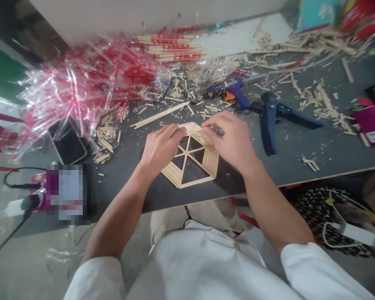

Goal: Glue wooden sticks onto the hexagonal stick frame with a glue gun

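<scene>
A hexagonal frame of chopsticks (210, 163) lies on the dark table before me, with spokes meeting in its middle. Rows of cut sticks fill its right and lower-left sections; the lower section between the spokes is open. My left hand (161, 146) has its fingers closed on the frame's upper-left edge. At the upper-right edge, my right hand (231, 139) has thumb and forefinger pinched together; anything between them is too small to make out. Behind the frame lie long loose chopsticks (162, 114). A blue glue gun (239, 93) and a dark blue cutter (268, 123) rest beyond my right hand.
Red-and-clear plastic wrappers (90, 79) pile up at the back left, beside wrapped chopsticks (175, 46). Stick offcuts (325, 102) litter the table. A phone (68, 141) lies left, near a plugged-in purple power strip (43, 189). A purple box (373, 123) sits far right.
</scene>
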Demonstrator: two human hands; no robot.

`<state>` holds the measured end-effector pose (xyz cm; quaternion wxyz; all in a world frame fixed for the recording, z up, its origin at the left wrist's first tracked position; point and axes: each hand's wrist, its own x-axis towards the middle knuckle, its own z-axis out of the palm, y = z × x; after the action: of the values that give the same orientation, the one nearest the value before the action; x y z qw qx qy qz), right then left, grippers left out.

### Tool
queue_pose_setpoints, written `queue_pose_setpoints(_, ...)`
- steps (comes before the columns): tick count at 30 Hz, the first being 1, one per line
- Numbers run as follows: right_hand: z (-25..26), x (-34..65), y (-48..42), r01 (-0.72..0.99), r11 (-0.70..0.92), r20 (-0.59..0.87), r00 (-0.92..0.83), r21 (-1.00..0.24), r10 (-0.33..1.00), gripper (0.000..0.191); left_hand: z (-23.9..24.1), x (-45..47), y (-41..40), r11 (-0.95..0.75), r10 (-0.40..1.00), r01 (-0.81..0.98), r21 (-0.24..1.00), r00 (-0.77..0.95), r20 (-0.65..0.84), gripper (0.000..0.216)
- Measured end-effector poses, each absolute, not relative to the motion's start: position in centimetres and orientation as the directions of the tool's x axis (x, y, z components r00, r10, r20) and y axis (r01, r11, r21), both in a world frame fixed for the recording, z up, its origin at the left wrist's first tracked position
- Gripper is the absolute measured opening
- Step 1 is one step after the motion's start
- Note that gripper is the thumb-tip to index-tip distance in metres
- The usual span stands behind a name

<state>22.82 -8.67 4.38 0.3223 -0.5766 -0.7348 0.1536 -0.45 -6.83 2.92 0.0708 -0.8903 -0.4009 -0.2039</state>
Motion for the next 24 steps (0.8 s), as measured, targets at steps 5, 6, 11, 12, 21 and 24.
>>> queue_pose_setpoints(5, 7.5, 28.2, -10.2, 0.862, -0.243, 0.075, 0.307, -0.446, 0.949, 0.067, 3.1, -0.5, -7.0, -0.653, 0.692, 0.755, 0.051, 0.568, 0.446, 0.029)
queue_pose_setpoints(6, 7.6, 29.5, -10.4, 0.852, -0.361, -0.024, 0.381, -0.38, 0.924, 0.085, 3.1, -0.6, -7.0, -0.655, 0.69, 0.754, 0.053, 0.568, 0.449, 0.028)
queue_pose_setpoints(11, 6.4, 34.4, -10.7, 0.869, -0.475, -0.266, 0.43, -0.137, 0.863, 0.112, 3.0, -0.6, -7.0, -0.672, 0.674, 0.738, 0.061, 0.575, 0.463, 0.026)
queue_pose_setpoints(12, 6.0, 34.9, -10.6, 0.878, -0.465, -0.262, 0.425, -0.113, 0.866, 0.11, 3.0, -0.5, -7.0, -0.675, 0.67, 0.735, 0.064, 0.575, 0.469, 0.027)
queue_pose_setpoints(21, 5.3, 36.4, -10.2, 0.94, -0.313, -0.252, 0.338, 0.134, 0.907, 0.058, 2.9, -0.1, -7.2, -0.656, 0.671, 0.75, 0.085, 0.529, 0.519, 0.027)
queue_pose_setpoints(24, 6.1, 36.6, -10.7, 0.915, -0.391, -0.282, 0.403, 0.102, 0.871, 0.036, 2.8, -0.1, -7.3, -0.639, 0.688, 0.764, 0.091, 0.515, 0.51, 0.027)
